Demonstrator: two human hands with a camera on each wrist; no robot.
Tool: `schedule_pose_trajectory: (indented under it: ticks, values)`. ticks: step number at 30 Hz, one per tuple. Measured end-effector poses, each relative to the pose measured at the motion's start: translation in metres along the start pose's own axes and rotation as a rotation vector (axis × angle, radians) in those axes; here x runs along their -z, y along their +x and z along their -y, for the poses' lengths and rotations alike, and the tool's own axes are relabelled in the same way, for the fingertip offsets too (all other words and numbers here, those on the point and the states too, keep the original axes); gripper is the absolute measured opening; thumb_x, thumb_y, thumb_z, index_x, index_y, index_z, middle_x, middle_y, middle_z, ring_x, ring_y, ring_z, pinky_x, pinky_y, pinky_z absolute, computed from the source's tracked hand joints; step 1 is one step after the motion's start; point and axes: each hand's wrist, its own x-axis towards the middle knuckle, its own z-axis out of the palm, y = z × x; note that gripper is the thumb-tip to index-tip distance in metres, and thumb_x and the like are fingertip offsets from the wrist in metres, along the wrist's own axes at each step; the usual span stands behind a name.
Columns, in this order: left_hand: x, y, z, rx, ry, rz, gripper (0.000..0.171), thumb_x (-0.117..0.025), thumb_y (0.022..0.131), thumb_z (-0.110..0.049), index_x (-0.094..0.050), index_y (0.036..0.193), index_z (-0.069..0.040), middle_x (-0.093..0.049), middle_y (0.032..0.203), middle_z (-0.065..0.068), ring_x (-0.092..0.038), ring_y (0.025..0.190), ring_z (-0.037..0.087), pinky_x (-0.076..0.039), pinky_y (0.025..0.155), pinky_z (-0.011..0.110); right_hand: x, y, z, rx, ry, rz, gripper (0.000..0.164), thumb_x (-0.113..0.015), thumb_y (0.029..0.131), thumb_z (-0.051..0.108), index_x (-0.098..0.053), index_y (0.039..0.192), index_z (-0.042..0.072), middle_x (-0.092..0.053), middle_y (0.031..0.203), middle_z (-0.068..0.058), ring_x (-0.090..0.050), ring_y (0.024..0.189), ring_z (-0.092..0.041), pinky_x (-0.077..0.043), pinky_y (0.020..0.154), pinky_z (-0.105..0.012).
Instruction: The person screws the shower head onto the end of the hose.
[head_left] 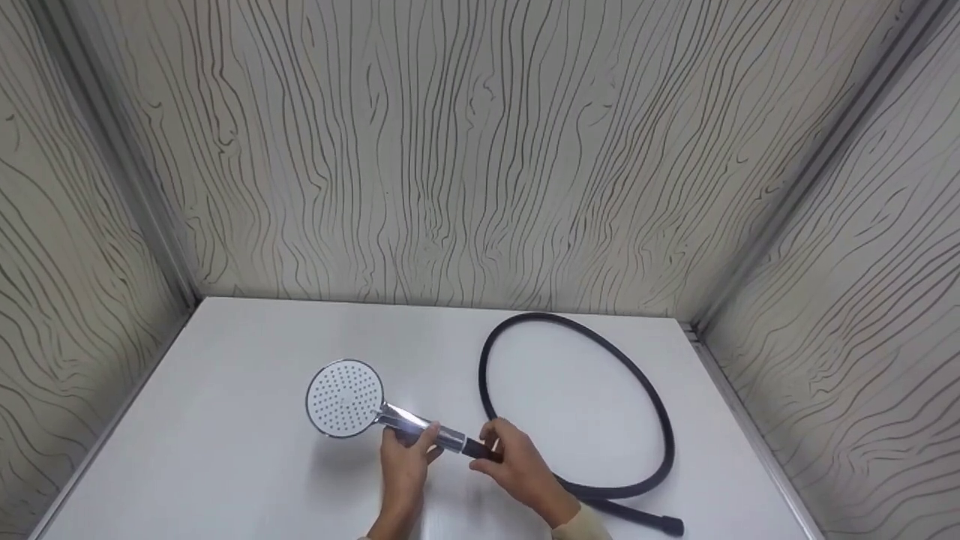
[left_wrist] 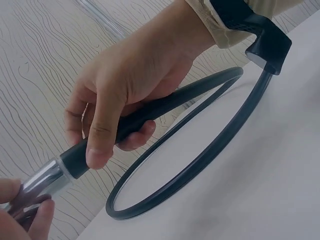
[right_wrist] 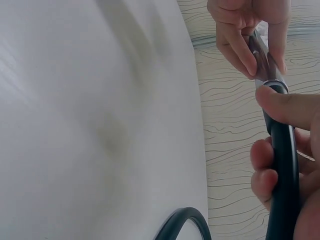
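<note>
My left hand [head_left: 403, 466] grips the chrome handle of a round shower head [head_left: 345, 398], whose white nozzle face is turned up. At the handle's lower end, my right hand [head_left: 517, 466] pinches the end of a black shower hose [head_left: 668, 442] between thumb and fingers. In the left wrist view the black hose end [left_wrist: 75, 159] meets the chrome handle [left_wrist: 47, 181] in line. The right wrist view shows the right thumb [right_wrist: 282, 105] lying right at that joint, with the left fingers [right_wrist: 240, 47] round the chrome just beyond.
The hose runs in a wide loop over the white table [head_left: 247, 360] on the right, its free end [head_left: 672, 526] near the front. Panels with a wood-grain pattern [head_left: 450, 150] stand behind the table and at both sides, with grey strips in the corners.
</note>
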Motion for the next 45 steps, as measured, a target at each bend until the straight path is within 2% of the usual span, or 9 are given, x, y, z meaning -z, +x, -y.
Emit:
schedule_pose_trajectory:
  ticks: [4, 7, 14, 21, 26, 33, 36, 40, 45]
  values:
    - [0.000, -0.001, -0.001, -0.007, -0.017, 0.003, 0.059, -0.061, 0.095, -0.013, -0.027, 0.139, 0.006, -0.054, 0.122, 0.025, -0.067, 0.106, 0.030, -0.061, 0.092, 0.035, -0.003, -0.002, 0.000, 0.146, -0.104, -0.099, 0.019, -0.074, 0.084, 0.017, -0.061, 0.097, 0.012, -0.062, 0.084, 0.003, -0.052, 0.070, 0.004, -0.053, 0.060, -0.013]
    - [0.000, -0.002, 0.000, -0.025, -0.020, 0.021, 0.049, -0.060, 0.096, -0.013, -0.032, 0.133, 0.004, -0.056, 0.117, 0.021, -0.067, 0.104, 0.026, -0.061, 0.092, 0.037, -0.001, -0.002, -0.001, 0.213, -0.144, -0.087, 0.010, -0.065, 0.092, 0.023, -0.064, 0.093, 0.012, -0.061, 0.077, 0.004, -0.048, 0.067, 0.005, -0.049, 0.057, -0.011]
    - [0.000, -0.003, 0.003, -0.018, -0.027, 0.019, 0.049, -0.057, 0.097, -0.011, -0.030, 0.135, 0.004, -0.054, 0.119, 0.020, -0.065, 0.109, 0.028, -0.061, 0.093, 0.037, 0.005, 0.001, 0.001, 0.066, -0.045, 0.107, 0.019, -0.058, 0.098, 0.028, -0.067, 0.098, 0.011, -0.059, 0.078, 0.004, -0.046, 0.066, 0.005, -0.047, 0.057, -0.011]
    - [-0.003, -0.002, 0.003, -0.014, -0.047, -0.012, 0.058, -0.061, 0.094, -0.009, -0.027, 0.138, 0.008, -0.054, 0.117, 0.024, -0.067, 0.102, 0.026, -0.062, 0.090, 0.037, -0.003, -0.001, 0.004, 0.018, -0.075, -0.013, 0.035, -0.079, 0.079, 0.013, -0.055, 0.104, 0.014, -0.058, 0.093, 0.003, -0.055, 0.079, 0.001, -0.057, 0.070, -0.016]
    - [-0.001, -0.004, 0.002, -0.020, -0.041, 0.000, 0.055, -0.062, 0.094, -0.010, -0.031, 0.135, 0.007, -0.055, 0.117, 0.023, -0.067, 0.101, 0.025, -0.062, 0.090, 0.037, -0.001, -0.001, 0.004, 0.080, -0.094, 0.004, 0.010, -0.068, 0.090, 0.020, -0.063, 0.096, 0.014, -0.058, 0.083, 0.006, -0.050, 0.071, 0.004, -0.053, 0.062, -0.013]
    - [0.001, -0.003, 0.001, -0.014, -0.001, 0.004, 0.052, -0.058, 0.097, -0.011, -0.028, 0.136, 0.006, -0.051, 0.125, 0.027, -0.063, 0.113, 0.037, -0.062, 0.091, 0.035, 0.002, 0.003, 0.004, 0.040, -0.064, 0.151, 0.023, -0.054, 0.099, 0.032, -0.067, 0.095, 0.013, -0.052, 0.076, 0.009, -0.043, 0.065, 0.004, -0.044, 0.057, -0.011]
    - [-0.001, -0.002, 0.002, -0.025, -0.018, -0.031, 0.055, -0.060, 0.095, -0.010, -0.029, 0.136, 0.008, -0.052, 0.120, 0.027, -0.067, 0.104, 0.031, -0.062, 0.088, 0.035, -0.001, 0.002, 0.005, 0.007, -0.059, 0.102, 0.018, -0.066, 0.092, 0.026, -0.062, 0.104, 0.012, -0.055, 0.085, 0.006, -0.047, 0.071, 0.003, -0.047, 0.060, -0.013]
    - [-0.004, -0.001, 0.004, -0.043, -0.053, -0.060, 0.055, -0.063, 0.093, -0.007, -0.031, 0.134, 0.010, -0.055, 0.114, 0.026, -0.068, 0.094, 0.023, -0.063, 0.084, 0.035, -0.006, 0.000, 0.006, -0.017, -0.085, 0.015, 0.037, -0.078, 0.080, 0.014, -0.054, 0.108, 0.011, -0.055, 0.095, 0.004, -0.053, 0.079, 0.001, -0.054, 0.068, -0.016]
    - [-0.002, -0.001, 0.004, -0.054, -0.068, -0.063, 0.055, -0.064, 0.092, -0.007, -0.032, 0.133, 0.010, -0.057, 0.112, 0.026, -0.069, 0.092, 0.022, -0.064, 0.084, 0.036, -0.010, -0.001, 0.006, 0.077, -0.145, -0.070, 0.024, -0.076, 0.081, 0.011, -0.059, 0.097, 0.014, -0.057, 0.089, 0.005, -0.054, 0.077, 0.002, -0.056, 0.066, -0.015]
